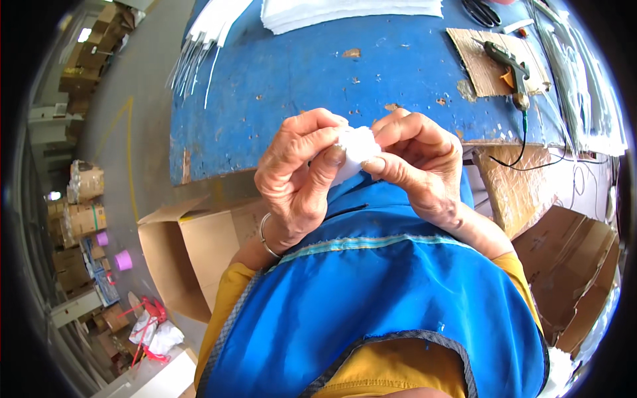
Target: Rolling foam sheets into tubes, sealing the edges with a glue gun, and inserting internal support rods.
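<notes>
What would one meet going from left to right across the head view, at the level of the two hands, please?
Open cardboard box → left hand → small white piece pinched between both hands → right hand → flattened brown cardboard.

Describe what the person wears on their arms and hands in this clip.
Both hands are bare, no gloves. The left hand has a thin silver bangle at the wrist; the right hand shows no jewellery. Yellow sleeves cover the upper arms under a blue apron with grey trim; the forearms are uncovered.
</notes>
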